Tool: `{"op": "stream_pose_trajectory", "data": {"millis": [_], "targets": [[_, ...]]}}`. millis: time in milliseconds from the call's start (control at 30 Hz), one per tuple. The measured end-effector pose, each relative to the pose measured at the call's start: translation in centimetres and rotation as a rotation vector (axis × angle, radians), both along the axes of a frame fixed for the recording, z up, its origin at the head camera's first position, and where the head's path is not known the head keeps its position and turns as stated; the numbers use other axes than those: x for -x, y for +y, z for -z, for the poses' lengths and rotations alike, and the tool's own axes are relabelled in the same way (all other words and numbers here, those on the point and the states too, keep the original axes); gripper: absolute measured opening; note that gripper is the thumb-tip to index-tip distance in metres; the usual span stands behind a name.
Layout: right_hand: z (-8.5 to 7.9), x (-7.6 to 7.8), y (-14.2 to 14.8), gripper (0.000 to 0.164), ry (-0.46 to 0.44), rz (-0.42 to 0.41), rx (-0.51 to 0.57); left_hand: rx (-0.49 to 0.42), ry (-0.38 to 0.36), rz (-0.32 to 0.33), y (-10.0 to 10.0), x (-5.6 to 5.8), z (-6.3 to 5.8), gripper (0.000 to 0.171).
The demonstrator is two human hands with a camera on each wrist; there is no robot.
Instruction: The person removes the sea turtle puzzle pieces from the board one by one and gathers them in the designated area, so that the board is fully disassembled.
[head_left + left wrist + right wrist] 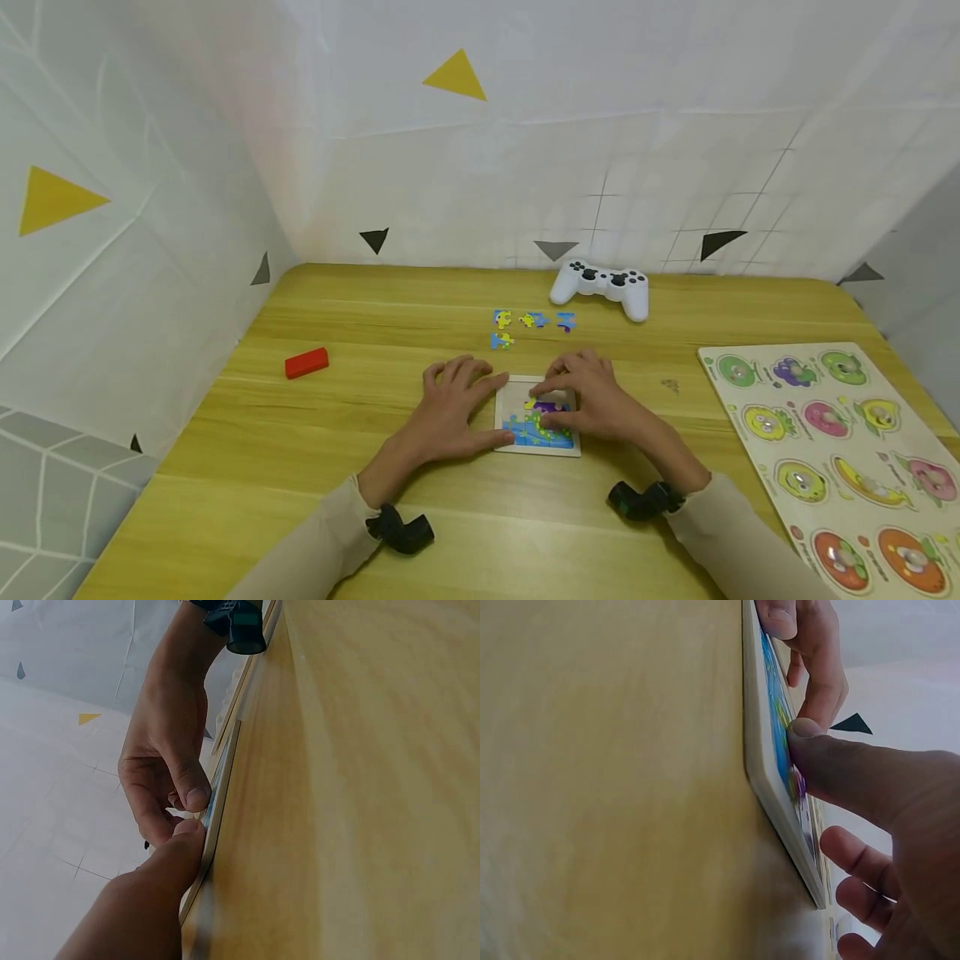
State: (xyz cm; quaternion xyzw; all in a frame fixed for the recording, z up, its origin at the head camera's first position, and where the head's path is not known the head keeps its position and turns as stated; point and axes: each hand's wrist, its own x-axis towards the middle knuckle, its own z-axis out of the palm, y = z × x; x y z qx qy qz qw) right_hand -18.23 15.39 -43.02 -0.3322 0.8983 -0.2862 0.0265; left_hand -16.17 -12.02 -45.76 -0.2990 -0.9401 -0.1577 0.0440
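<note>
A small jigsaw puzzle in a pale tray (537, 451) lies on the table, its lower part filled with blue, green and purple pieces (538, 432). My left hand (452, 414) spreads along its left side, index fingertip by the upper corner, thumb (190, 827) on the lower rim. Over the right side my right hand (592, 402) reaches in. Its thumb (810, 733) presses on the picture and its index fingertip is near a yellow piece (529, 404). The upper tray bed is bare and pale. Parts of the picture are hidden under the right hand.
Several loose jigsaw pieces (502, 341) lie behind the tray. Farther back is a white game controller (600, 285). A red block (307, 363) sits at left, and a large fruit peg board (780, 446) occupies the right side. A patterned white cloth (480, 183) borders the table's back.
</note>
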Motion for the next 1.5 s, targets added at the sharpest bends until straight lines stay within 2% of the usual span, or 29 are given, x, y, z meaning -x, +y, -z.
{"op": "stream_pose_trajectory", "data": {"millis": [233, 467, 933, 1233, 1500], "targets": [[-0.10, -0.04, -0.07, 0.028, -0.036, -0.005, 0.009, 0.000, -0.008, -0.010, -0.05, -0.06, -0.13, 0.082], [-0.26, -0.28, -0.13, 0.027, -0.143, 0.009, 0.035, 0.003, -0.006, -0.005, 0.08, -0.06, -0.11, 0.083], [0.07, -0.46, 0.08, 0.028, -0.098, -0.019, 0.090, -0.005, 0.009, -0.009, 0.09, -0.06, 0.06, 0.084], [0.04, -0.36, 0.13, 0.031, -0.134, -0.024, 0.109, -0.004, 0.023, -0.002, 0.04, -0.15, 0.11, 0.083], [-0.39, -0.37, -0.12, 0.036, -0.165, -0.044, 0.117, 0.010, 0.002, -0.008, 0.10, -0.12, -0.07, 0.084]]}}
